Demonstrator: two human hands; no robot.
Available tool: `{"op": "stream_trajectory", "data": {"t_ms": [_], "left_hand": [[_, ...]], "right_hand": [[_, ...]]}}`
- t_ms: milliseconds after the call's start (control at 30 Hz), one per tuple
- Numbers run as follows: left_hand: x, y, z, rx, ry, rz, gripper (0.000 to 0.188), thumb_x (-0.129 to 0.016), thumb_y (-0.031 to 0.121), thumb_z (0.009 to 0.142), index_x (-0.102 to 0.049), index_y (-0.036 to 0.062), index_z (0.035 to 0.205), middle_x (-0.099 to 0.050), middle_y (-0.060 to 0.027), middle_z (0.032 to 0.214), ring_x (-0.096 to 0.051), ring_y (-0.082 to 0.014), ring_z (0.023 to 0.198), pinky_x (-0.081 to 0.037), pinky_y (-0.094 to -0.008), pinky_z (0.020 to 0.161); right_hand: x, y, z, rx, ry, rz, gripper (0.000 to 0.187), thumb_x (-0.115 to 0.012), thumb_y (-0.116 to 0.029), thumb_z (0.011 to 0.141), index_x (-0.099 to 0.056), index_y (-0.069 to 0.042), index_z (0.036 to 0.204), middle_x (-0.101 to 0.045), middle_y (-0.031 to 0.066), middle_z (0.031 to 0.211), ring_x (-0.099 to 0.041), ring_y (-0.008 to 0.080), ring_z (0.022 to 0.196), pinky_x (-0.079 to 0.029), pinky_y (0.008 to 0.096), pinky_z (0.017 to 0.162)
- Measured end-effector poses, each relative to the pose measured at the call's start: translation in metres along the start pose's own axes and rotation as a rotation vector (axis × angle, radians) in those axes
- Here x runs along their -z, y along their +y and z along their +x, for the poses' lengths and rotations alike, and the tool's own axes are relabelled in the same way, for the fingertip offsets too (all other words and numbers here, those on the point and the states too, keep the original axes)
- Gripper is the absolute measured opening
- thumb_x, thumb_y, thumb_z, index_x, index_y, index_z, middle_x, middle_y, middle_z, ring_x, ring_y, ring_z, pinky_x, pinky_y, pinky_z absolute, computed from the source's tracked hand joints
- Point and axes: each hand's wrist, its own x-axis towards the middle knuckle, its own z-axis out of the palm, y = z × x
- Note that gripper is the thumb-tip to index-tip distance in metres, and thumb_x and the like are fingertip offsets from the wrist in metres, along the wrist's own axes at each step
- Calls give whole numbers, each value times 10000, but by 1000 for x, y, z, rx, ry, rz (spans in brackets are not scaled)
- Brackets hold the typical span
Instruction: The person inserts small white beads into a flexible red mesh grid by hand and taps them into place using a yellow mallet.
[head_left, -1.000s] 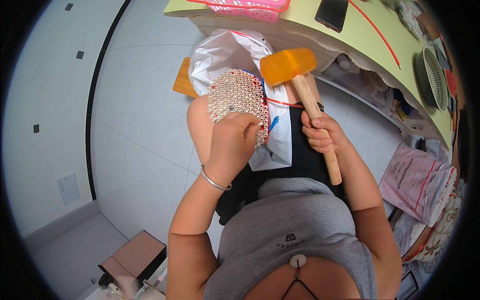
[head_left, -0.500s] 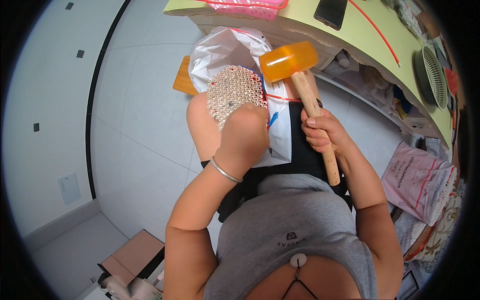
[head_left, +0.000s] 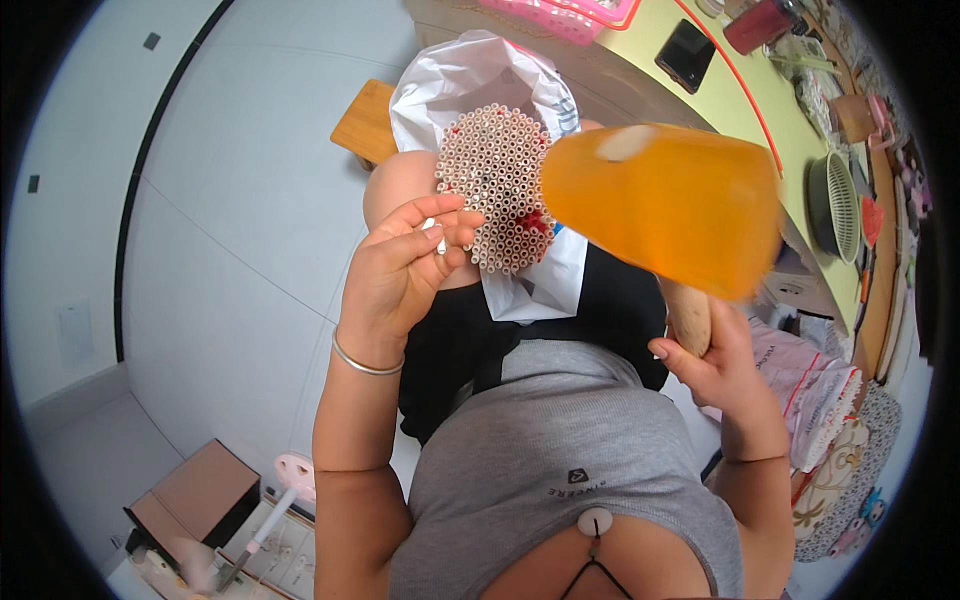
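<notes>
A round bundle of thin, pale, hollow tubes (head_left: 492, 165) stands between my legs, open ends up, with a red patch among them at the lower right. A white plastic bag (head_left: 418, 100) surrounds it. Beside the bundle's left edge, my left hand (head_left: 400, 265) is turned palm up and pinches a short white stick (head_left: 441, 245) between thumb and fingers. My right hand (head_left: 718, 365) grips the wooden handle of a mallet (head_left: 660, 205). Its big translucent orange head is raised close to the view and hides most of the handle.
A wooden stool (head_left: 365, 120) stands beyond my left knee. On the green table (head_left: 640, 50) at the right lie a phone (head_left: 686, 52), a pink basket (head_left: 560, 18), a red rod (head_left: 745, 90) and a green strainer basket (head_left: 838, 208). A brown box (head_left: 195, 490) sits at the lower left.
My left hand has drawn back left from the bundle and turned palm up, showing the white stick. My right hand has lifted the mallet toward the view.
</notes>
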Motion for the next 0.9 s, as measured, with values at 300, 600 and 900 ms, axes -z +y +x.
{"op": "stream_trajectory", "data": {"t_ms": [300, 600, 900], "left_hand": [[13, -14, -11, -63, 56, -265, 279, -403, -40, 959, -437, -188, 1193, -483, -343, 1298, -483, -366, 1300, -442, -364, 1107], [41, -15, -19, -61, 88, -360, 293, -431, 54, 985, -489, -137, 1200, -562, -276, 1190, -594, -255, 1017, -529, -309, 854], [32, -15, -21, 95, 17, -229, 337, -483, 133, 970, -531, -78, 1228, -531, -55, 808, -403, -75, 599, -323, -198, 503]], "right_hand": [[-24, -2, 22, -327, 77, -106, 359, -760, -218, 841, -525, 11, 986, -563, 154, 674, -555, 246, 570, -448, 363, 540], [-25, 1, -13, -88, 97, -179, 472, -784, -163, 814, -538, 29, 1168, -679, 147, 831, -675, 246, 686, -512, 300, 641], [-42, 20, -7, -153, 39, -580, 360, -756, -157, 835, -501, -16, 1046, -630, 223, 750, -654, 421, 703, -512, 422, 596]]}}
